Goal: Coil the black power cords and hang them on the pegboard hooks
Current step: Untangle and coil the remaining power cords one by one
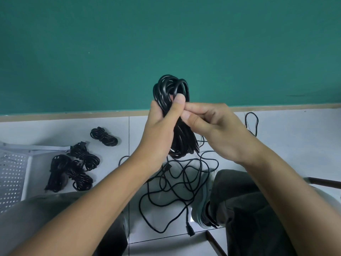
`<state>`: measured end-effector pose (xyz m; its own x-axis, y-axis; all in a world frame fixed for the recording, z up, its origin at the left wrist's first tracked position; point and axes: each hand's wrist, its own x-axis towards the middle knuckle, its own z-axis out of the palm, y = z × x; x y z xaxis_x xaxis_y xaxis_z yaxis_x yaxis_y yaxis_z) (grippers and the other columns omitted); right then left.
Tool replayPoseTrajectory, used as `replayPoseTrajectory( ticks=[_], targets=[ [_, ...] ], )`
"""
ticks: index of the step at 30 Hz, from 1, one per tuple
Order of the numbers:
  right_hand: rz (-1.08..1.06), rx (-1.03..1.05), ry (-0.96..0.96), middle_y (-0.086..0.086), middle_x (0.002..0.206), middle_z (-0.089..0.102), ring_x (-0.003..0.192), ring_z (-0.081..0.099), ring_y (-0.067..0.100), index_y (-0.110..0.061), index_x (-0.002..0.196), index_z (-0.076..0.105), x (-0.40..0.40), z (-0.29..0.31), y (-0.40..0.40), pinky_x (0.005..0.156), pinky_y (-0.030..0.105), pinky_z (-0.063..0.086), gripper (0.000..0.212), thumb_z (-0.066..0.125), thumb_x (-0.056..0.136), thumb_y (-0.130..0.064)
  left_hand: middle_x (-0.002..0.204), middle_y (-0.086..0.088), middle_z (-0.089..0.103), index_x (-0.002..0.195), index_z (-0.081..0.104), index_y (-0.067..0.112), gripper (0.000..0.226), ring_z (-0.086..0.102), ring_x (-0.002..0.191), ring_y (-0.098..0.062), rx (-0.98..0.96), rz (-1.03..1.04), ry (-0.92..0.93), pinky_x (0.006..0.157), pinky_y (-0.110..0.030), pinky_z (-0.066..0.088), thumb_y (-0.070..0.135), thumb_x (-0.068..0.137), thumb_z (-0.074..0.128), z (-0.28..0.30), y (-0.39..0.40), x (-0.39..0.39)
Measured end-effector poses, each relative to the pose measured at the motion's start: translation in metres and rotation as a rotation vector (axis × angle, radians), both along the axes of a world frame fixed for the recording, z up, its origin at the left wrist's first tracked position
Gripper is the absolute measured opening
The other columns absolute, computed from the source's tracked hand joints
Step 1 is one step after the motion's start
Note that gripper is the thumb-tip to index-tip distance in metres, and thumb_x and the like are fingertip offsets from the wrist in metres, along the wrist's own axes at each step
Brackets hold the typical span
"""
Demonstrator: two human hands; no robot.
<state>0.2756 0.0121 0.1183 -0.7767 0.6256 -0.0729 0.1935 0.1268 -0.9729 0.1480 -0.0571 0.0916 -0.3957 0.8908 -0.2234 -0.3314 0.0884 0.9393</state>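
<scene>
My left hand (pixel 162 122) grips a coiled black power cord (pixel 172 87) upright in front of me, thumb pressed across its loops. My right hand (pixel 212 124) meets it from the right, fingertips pinching at the coil just under the left thumb. The coil's lower loops (pixel 184 145) hang below both hands. On the white tiled floor (pixel 286 137) below lies a loose tangle of black cord (pixel 177 182) with a plug end (pixel 191 232). Three tied cord bundles (pixel 104 136), (pixel 84 156), (pixel 68 174) lie at the left. A white pegboard (pixel 11 176) lies flat at the far left.
A green wall (pixel 166 43) with a tan skirting strip rises behind. My knees and a pale shoe (pixel 203 209) fill the lower frame. Another thin cord loop (pixel 251 122) lies on the floor to the right. Dark chair legs (pixel 324 182) show at right.
</scene>
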Motion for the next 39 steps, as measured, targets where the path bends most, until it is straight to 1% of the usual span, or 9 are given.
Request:
replayPoseTrajectory(
  ticks=[2,4,6,15,22,27,30,34,39],
  targets=[
    [0.038,-0.016,-0.020,0.001,0.127,0.072,0.124,0.064,0.010,-0.002,0.136,0.062,0.000,0.003,0.000,0.109,0.025,0.046,0.032,0.048,0.107,-0.006,0.106,0.009,0.071,0.115,0.062,0.019,0.030,0.066,0.098,0.007,-0.025,0.027,0.003,0.079,-0.008,0.048,0.044,0.099,0.058,-0.002,0.000,0.002],
    [0.042,-0.054,-0.042,-0.011,0.092,0.073,0.084,0.068,0.005,-0.007,0.136,0.063,0.000,0.005,-0.002,0.086,0.013,0.049,0.033,0.050,0.106,-0.008,0.103,0.009,0.069,0.110,0.063,0.019,0.028,0.064,0.093,0.009,-0.046,0.067,0.043,0.079,-0.010,0.047,0.045,0.103,0.055,-0.006,0.002,0.004],
    [-0.026,-0.046,-0.065,-0.012,0.060,0.040,0.053,0.034,0.008,-0.014,0.137,0.062,0.000,0.003,-0.005,0.058,0.011,0.034,0.033,0.055,0.105,-0.012,0.095,0.006,0.065,0.103,0.062,0.015,0.036,0.062,0.087,0.003,-0.050,0.094,0.110,0.082,-0.018,0.046,0.049,0.104,0.050,-0.010,0.006,0.005],
    [-0.196,0.026,-0.065,0.000,0.053,0.041,0.045,0.027,0.013,-0.024,0.122,0.049,0.014,0.017,-0.009,0.046,0.019,0.029,0.037,0.068,0.096,-0.005,0.071,-0.004,0.050,0.066,0.054,0.029,0.044,0.051,0.068,-0.017,-0.152,-0.034,0.012,0.069,-0.034,0.043,0.038,0.108,0.046,-0.011,0.019,0.015],
    [-0.303,0.150,-0.200,-0.004,0.056,0.057,0.047,0.038,0.013,-0.024,0.104,0.058,0.024,0.011,-0.004,0.050,0.018,0.034,0.023,0.076,0.091,-0.026,0.079,-0.004,0.049,0.080,0.053,0.020,0.036,0.050,0.072,-0.012,-0.188,0.068,0.097,0.073,-0.034,0.042,0.042,0.108,0.044,-0.016,0.027,0.021],
    [-0.597,0.375,-0.387,-0.012,0.108,0.063,0.089,0.060,0.000,-0.027,0.124,0.060,0.015,-0.011,0.003,0.071,0.008,0.042,0.068,0.083,0.070,-0.060,0.072,0.010,0.048,0.082,0.047,0.020,0.036,0.047,0.064,-0.006,-0.182,0.183,0.260,0.064,-0.025,0.037,0.044,0.109,0.040,-0.028,0.026,0.018],
    [-0.709,0.159,-0.394,-0.012,0.108,0.065,0.094,0.063,0.002,-0.022,0.133,0.054,0.001,-0.021,0.000,0.078,0.012,0.046,0.081,0.079,0.070,-0.067,0.074,0.011,0.045,0.088,0.044,0.017,0.033,0.044,0.063,-0.002,-0.179,0.259,0.344,0.061,-0.018,0.034,0.043,0.109,0.040,-0.027,0.032,0.013],
    [-0.811,-0.136,-0.066,-0.011,0.083,0.071,0.080,0.070,-0.002,-0.020,0.117,0.062,-0.019,-0.029,-0.004,0.090,0.022,0.053,0.043,0.083,0.084,-0.036,0.084,0.010,0.056,0.101,0.047,0.010,0.032,0.052,0.070,0.008,-0.125,0.251,0.408,0.066,-0.011,0.039,0.040,0.109,0.041,-0.027,0.037,0.008],
    [-0.833,0.009,0.127,-0.007,0.084,0.064,0.078,0.064,0.011,-0.028,0.118,0.064,-0.031,-0.032,-0.008,0.080,0.025,0.056,0.029,0.066,0.098,-0.007,0.100,0.007,0.067,0.112,0.054,0.010,0.031,0.062,0.088,0.002,-0.081,0.127,0.380,0.081,-0.023,0.047,0.040,0.108,0.047,-0.034,0.038,0.009]
  ],
)
